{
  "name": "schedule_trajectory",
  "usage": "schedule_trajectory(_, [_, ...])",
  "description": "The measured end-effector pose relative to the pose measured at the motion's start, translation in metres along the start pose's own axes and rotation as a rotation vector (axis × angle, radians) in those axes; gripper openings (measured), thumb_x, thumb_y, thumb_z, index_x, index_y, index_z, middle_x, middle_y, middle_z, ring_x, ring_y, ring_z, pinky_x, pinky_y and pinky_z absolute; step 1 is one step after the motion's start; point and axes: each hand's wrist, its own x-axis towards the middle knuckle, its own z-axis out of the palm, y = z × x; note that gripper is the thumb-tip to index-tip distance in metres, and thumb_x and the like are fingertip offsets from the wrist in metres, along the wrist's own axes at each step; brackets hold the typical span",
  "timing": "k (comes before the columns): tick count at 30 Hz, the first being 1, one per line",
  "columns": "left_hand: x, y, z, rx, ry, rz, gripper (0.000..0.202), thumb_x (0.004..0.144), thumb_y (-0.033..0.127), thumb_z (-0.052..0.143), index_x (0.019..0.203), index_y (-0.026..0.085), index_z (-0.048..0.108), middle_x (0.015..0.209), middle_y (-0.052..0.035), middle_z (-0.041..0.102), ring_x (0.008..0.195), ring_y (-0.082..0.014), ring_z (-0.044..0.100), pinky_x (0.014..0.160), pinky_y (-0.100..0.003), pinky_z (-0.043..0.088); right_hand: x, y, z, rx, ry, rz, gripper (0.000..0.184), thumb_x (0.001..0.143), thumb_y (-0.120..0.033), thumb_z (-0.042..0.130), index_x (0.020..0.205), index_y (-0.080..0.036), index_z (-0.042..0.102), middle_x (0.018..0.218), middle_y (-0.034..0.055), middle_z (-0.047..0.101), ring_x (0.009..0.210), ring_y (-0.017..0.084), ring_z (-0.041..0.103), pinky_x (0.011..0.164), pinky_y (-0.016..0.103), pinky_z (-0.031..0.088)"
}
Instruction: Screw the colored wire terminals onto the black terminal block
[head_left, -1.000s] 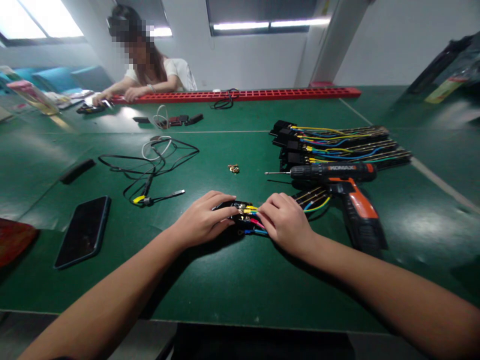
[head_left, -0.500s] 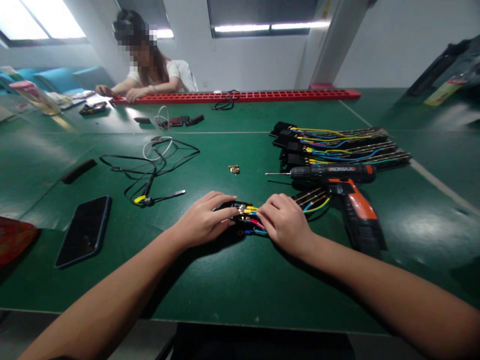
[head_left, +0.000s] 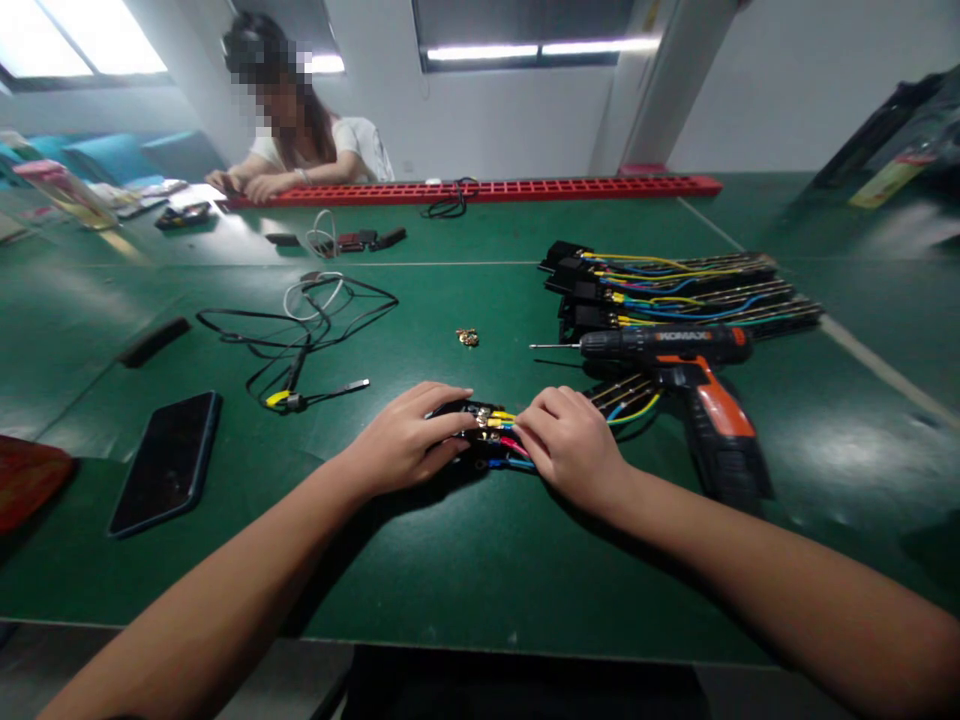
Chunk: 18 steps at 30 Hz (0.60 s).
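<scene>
A small black connector block (head_left: 480, 432) with brass terminals and yellow, red and blue wires lies on the green table (head_left: 465, 560) in front of me. My left hand (head_left: 409, 440) rests on its left side, fingers curled over the block and holding it down. My right hand (head_left: 571, 445) is closed on the coloured wires at the block's right side. The wires run on to the right under my right hand towards the drill.
A black and orange cordless drill (head_left: 679, 375) lies just right of my hands, bit pointing left. Behind it lies a stack of wired blocks (head_left: 675, 290). A phone (head_left: 166, 460), black cables (head_left: 300, 330) and a brass part (head_left: 468, 338) lie left and ahead. A person (head_left: 300, 130) sits at the far side.
My hands and the block have stayed put. The person at the far side has shifted their hands slightly.
</scene>
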Motion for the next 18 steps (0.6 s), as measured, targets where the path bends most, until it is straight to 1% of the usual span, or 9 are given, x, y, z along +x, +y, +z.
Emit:
schedule_trajectory(3, [-0.0004, -0.0005, 0.0003, -0.019, -0.007, -0.003, 0.027, 0.094, 0.021, 0.063, 0.12, 0.018, 0.067, 0.132, -0.0175, 0.063, 0.116, -0.0288, 0.063, 0.094, -0.049, 0.057, -0.0002, -0.0006, -0.0003, 0.005, -0.007, 0.011, 0.019, 0.096, -0.027, 0.058, 0.084, -0.017, 0.068, 0.088, 0.0056, 0.061, 0.082, 0.015, 0.042, 0.074, 0.031, 0.029])
schedule_trajectory(8, [-0.0022, -0.0025, 0.0001, -0.023, -0.031, -0.014, 0.026, 0.095, 0.022, 0.061, 0.121, 0.02, 0.066, 0.132, -0.0159, 0.064, 0.115, -0.0272, 0.064, 0.094, -0.048, 0.057, -0.0008, -0.0009, 0.0001, 0.009, 0.002, 0.019, 0.019, 0.096, -0.028, 0.058, 0.084, -0.017, 0.068, 0.087, 0.0056, 0.061, 0.081, 0.015, 0.044, 0.074, 0.031, 0.03])
schedule_trajectory(18, [-0.0018, -0.0027, 0.0007, -0.014, -0.036, -0.009, 0.025, 0.096, 0.023, 0.061, 0.12, 0.019, 0.065, 0.131, -0.0155, 0.063, 0.114, -0.0272, 0.063, 0.094, -0.046, 0.057, -0.0019, -0.0003, -0.0005, 0.004, 0.01, 0.011, 0.018, 0.096, -0.028, 0.057, 0.085, -0.017, 0.068, 0.088, 0.0047, 0.061, 0.082, 0.016, 0.045, 0.075, 0.031, 0.031])
